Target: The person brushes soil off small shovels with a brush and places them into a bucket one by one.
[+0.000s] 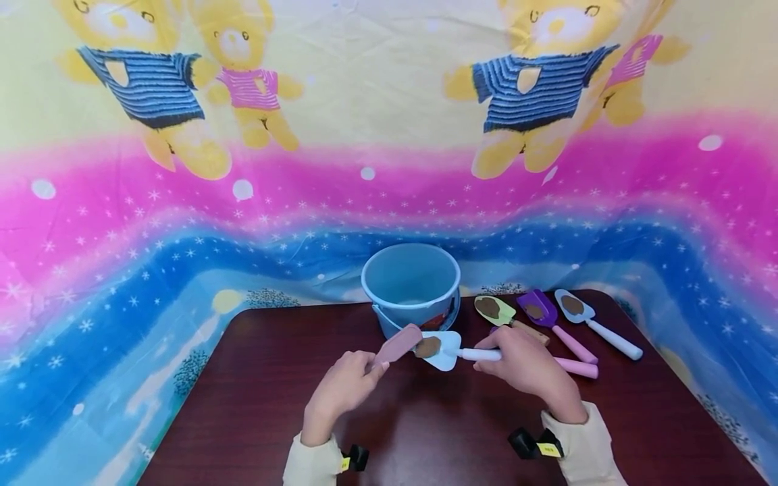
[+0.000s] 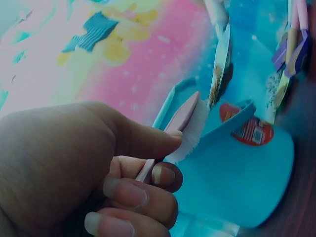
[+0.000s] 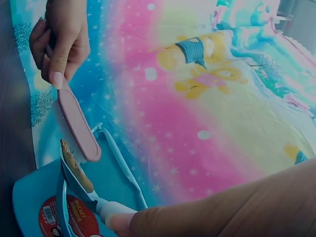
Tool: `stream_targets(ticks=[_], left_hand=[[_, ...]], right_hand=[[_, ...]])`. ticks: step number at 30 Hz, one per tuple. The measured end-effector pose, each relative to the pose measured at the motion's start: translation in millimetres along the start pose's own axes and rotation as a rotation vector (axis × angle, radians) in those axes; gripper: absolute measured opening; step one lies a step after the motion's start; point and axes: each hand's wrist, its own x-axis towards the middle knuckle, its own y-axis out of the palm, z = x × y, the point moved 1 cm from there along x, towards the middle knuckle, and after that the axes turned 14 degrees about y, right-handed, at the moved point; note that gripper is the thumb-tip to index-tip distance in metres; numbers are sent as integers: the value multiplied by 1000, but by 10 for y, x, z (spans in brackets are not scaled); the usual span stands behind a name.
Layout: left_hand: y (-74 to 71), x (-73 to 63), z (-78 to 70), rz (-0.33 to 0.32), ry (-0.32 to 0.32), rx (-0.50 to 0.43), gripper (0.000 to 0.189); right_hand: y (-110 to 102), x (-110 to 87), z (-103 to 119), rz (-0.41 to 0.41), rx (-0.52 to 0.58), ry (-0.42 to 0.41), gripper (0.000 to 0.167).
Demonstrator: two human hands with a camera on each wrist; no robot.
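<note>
My left hand (image 1: 342, 386) holds a pink brush (image 1: 398, 343) by its handle, thumb on top. Its white bristles (image 2: 193, 129) face the trowel. The right hand (image 1: 527, 361) grips the white handle of a pale blue trowel (image 1: 448, 352), whose blade points left. On that blade lies a patch of brown soil-like matter (image 1: 428, 347), and the brush head is close beside it. Both tools are raised near the front rim of a blue bucket (image 1: 406, 316); whether the bristles touch the brown matter I cannot tell.
Right of the bucket lie a green trowel (image 1: 495, 308), a purple trowel (image 1: 538, 310) and a white trowel (image 1: 574, 307), each with brown matter on it. A pink handle (image 1: 577, 368) shows beyond my right hand. Printed cloth (image 1: 340, 189) hangs behind the dark table (image 1: 261, 405).
</note>
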Motion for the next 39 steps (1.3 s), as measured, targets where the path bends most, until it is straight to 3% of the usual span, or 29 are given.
stream_targets(ticks=[6, 13, 19, 25, 35, 39], left_hand=[[3, 21, -7, 4, 30, -65, 25], [278, 174, -188, 92, 153, -185, 30], [421, 218, -167, 103, 127, -160, 26], [318, 173, -83, 64, 82, -61, 33], [165, 93, -50, 50, 37, -56, 27], [121, 58, -7, 16, 25, -1, 28]], right_hand=[[17, 16, 7, 20, 27, 2, 9], [27, 0, 33, 33, 46, 41, 6], [5, -6, 6, 13, 23, 28, 8], [6, 17, -12, 4, 15, 18, 10], [35, 3, 7, 35, 36, 29, 10], [19, 13, -21, -6, -7, 22, 9]])
